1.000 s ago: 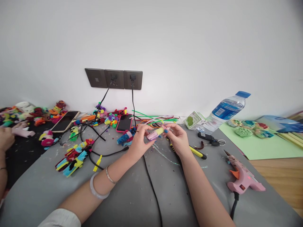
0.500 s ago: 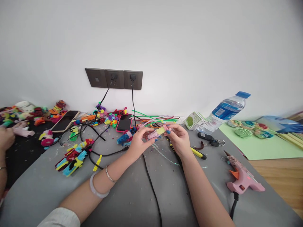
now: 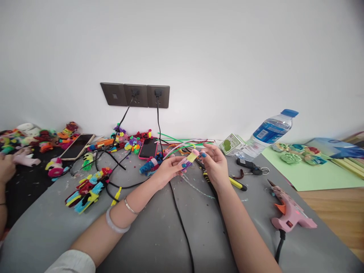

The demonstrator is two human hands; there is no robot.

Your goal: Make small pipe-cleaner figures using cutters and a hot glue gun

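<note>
My left hand [image 3: 168,171] pinches a small fuzzy pipe-cleaner piece [image 3: 193,155] of yellow, pink and purple, raised over the grey table. Its lower part is partly hidden by my left thumb and fingers. At the piece's upper right end is my right hand [image 3: 214,163], thumb and fingers curled together; what lies between those fingertips, if anything, is too small to make out. Behind the hands lie loose pipe cleaners [image 3: 186,146] in green, pink and white. Below my right hand rests a yellow-and-black tool [image 3: 238,184], partly covered by the wrist.
A pink glue gun [image 3: 292,214] lies at right with its cord. Car keys [image 3: 251,167], a juice carton [image 3: 231,145] and a tilted water bottle [image 3: 270,132] stand behind. Colourful pipe-cleaner figures [image 3: 89,189], phones [image 3: 78,147] and black cables fill the left, beside another person's hand [image 3: 6,168].
The small piece has turned more upright in my left hand, now showing purple below. My right fingers have shifted from gripping its pink end to just beside it. The view has moved slightly.
</note>
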